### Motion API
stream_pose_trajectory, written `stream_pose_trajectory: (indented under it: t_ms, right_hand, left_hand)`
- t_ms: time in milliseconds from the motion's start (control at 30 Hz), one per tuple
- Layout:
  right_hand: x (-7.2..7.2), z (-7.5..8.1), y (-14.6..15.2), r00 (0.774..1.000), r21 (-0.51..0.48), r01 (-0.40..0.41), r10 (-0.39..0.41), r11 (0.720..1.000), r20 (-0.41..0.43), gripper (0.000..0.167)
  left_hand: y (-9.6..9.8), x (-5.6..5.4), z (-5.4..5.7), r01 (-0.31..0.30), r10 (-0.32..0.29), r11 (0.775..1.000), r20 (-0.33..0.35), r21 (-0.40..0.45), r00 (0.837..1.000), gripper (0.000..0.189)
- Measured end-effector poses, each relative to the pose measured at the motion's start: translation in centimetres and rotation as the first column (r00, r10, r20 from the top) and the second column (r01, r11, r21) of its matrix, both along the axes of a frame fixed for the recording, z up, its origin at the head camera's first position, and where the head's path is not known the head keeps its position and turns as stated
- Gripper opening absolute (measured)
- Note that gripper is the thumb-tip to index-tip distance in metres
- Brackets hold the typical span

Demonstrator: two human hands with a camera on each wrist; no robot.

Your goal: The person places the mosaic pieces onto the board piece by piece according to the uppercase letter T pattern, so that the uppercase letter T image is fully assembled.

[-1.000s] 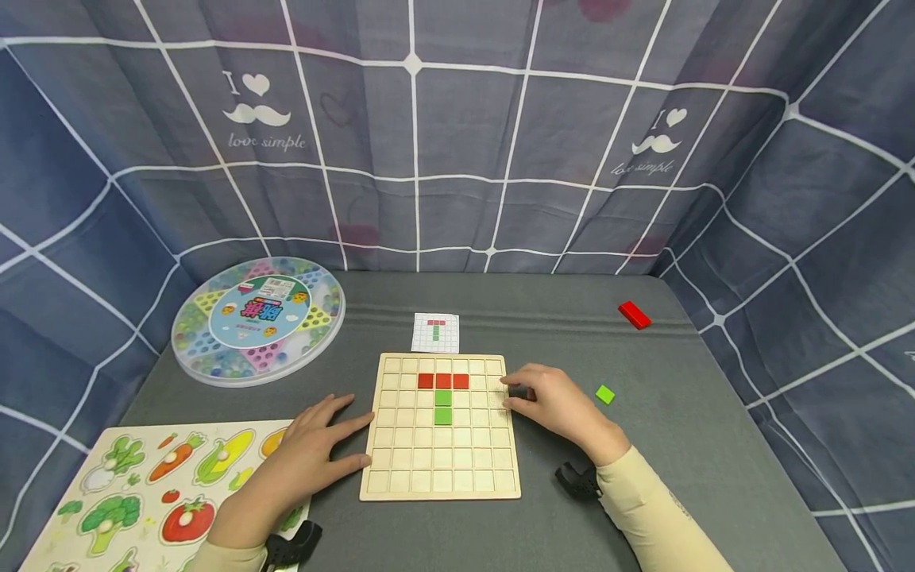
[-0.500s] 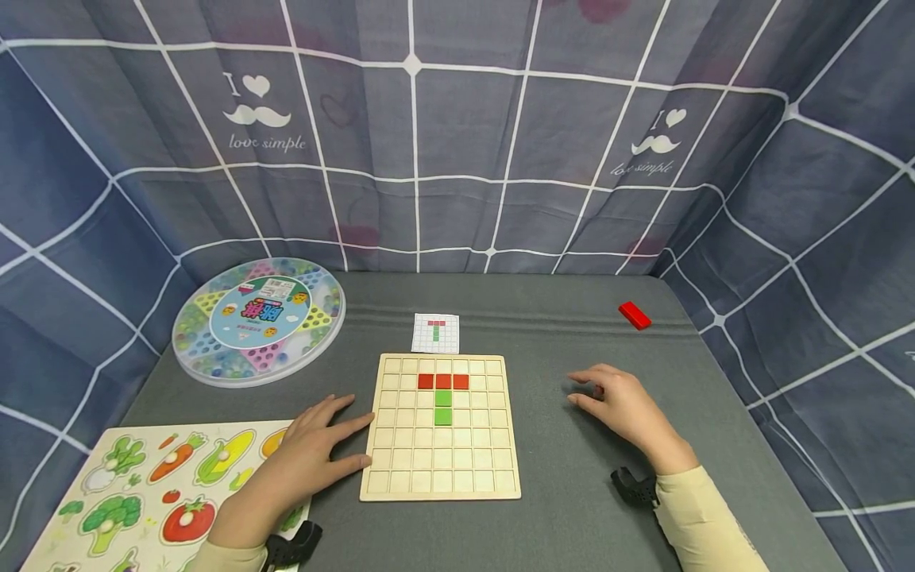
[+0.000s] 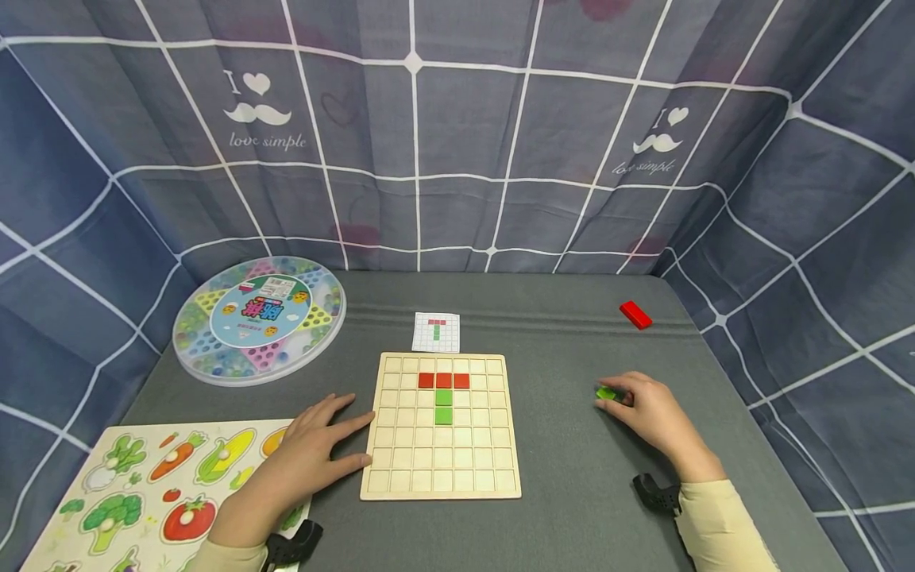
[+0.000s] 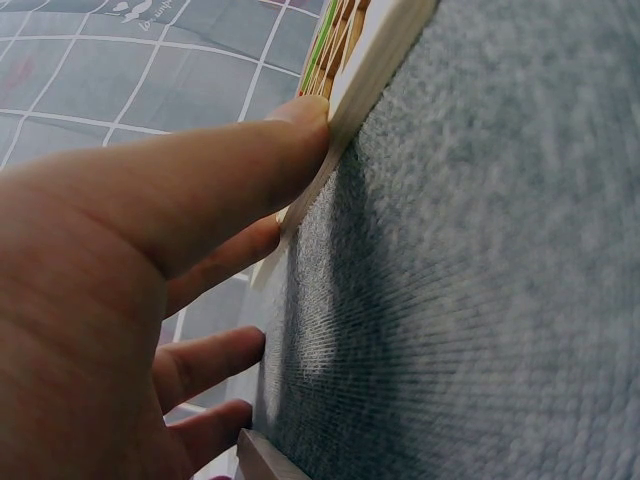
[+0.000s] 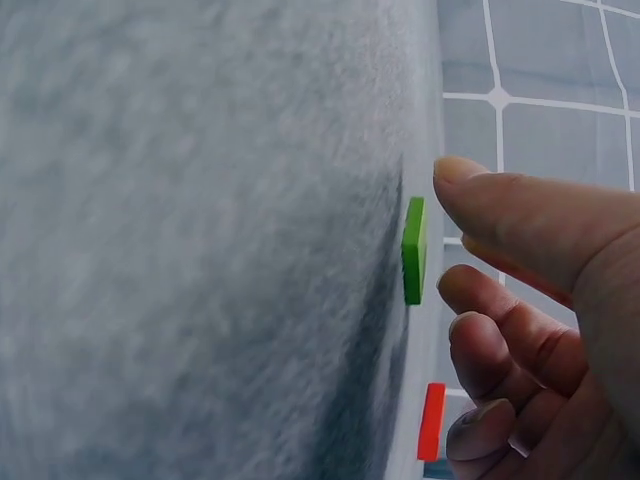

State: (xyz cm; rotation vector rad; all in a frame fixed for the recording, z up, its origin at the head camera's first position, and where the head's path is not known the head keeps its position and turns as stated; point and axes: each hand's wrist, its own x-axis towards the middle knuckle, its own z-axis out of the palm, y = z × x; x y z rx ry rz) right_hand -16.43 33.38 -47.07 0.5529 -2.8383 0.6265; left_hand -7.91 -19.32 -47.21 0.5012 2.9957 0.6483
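Observation:
A square wooden grid board (image 3: pixel 400 459) lies on the grey table, bearing a row of red tiles (image 3: pixel 444 380) with green tiles (image 3: pixel 443 415) in a column below its middle. My left hand (image 3: pixel 303 457) rests at the board's left edge, thumb and index finger touching it, fingers extended. Over a loose green tile (image 3: pixel 606 393) on the right is my right hand (image 3: pixel 650 413). From the right wrist view, that tile (image 5: pixel 414 250) lies flat on the table, with the thumb and fingers (image 5: pixel 515 310) around it and a small gap visible.
Behind the board lies a small printed pattern card (image 3: pixel 423 338). A red block (image 3: pixel 635 314) lies at the back right. A round game box (image 3: pixel 196 349) stands at the back left, and a vegetable puzzle board (image 3: pixel 153 516) lies front left. A grey checked curtain (image 3: pixel 457 143) encloses the table.
My right hand has left the board's right edge and moved right to the loose green tile, its fingers now around it. The left hand has stayed at the board.

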Motion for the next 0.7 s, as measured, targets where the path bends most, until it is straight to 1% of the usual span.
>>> stream_pose_trajectory:
  t_ms: [200, 500, 700]
  right_hand:
    - [0.15, -0.25, 0.59, 1.0, 0.0, 0.017, -0.017, 1.0, 0.013, 0.032]
    - [-0.01, -0.08, 0.94, 0.999, -0.004, 0.035, -0.035, 0.999, 0.024, 0.029]
    - [-0.13, -0.13, 0.96, 0.998, 0.008, 0.035, -0.035, 0.999, 0.056, 0.029]
  left_hand:
    - [-0.05, 0.01, -0.01, 0.003, -0.003, 1.0, -0.01, 0.006, 1.0, 0.062]
    - [-0.02, 0.06, 0.15, 0.003, -0.003, 1.0, -0.007, 0.007, 1.0, 0.062]
    - [0.04, 0.1, 0.29, 0.006, -0.006, 1.0, -0.011, 0.008, 1.0, 0.061]
